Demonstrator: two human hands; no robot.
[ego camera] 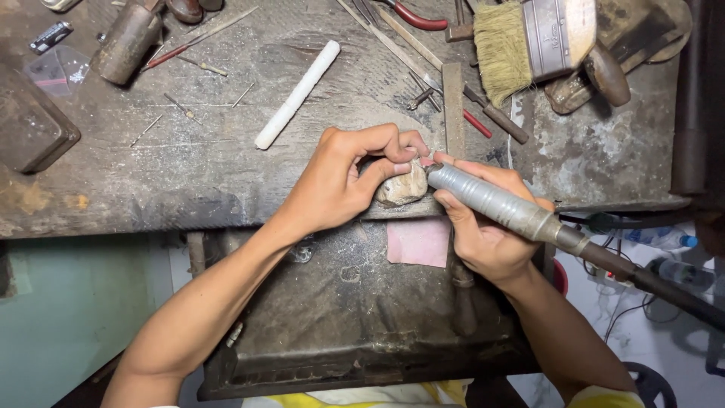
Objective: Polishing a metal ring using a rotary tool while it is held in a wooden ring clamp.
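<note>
Status, work in progress. My left hand [340, 177] is clamped on a small pale, rough workpiece [402, 187], fingers curled over the top, thumb under, pinning it at the front edge of the table [189, 174], approx. mid-length, above the open drawer [355, 317].

My right hand [483, 234] is closed round the grey rotary handpiece [491, 200], pencil-style grip. Its nose sits at the right side of the workpiece, touching or just off it; the bit itself is hidden by my fingertips, so contact can't be confirmed. The flex shaft [649, 279] runs off toward the right edge.

Progress, judged from what shows:
- Workpiece is seated and held; tool is in hand and at the face. Setup is done.
- Surface looks uneven and dull w/ no polished area visible, so shaping looks early or mid-stage; finishing seems not yet begun.
- Whether the tool is running can't be told.

Around the work: pink sheet [419, 242] lies in the drawer just below the workpiece. White rod [298, 93] lies well apart toward the back left. Brush [529, 41] and flat file [453, 106] sit toward the back right, untouched.
</note>
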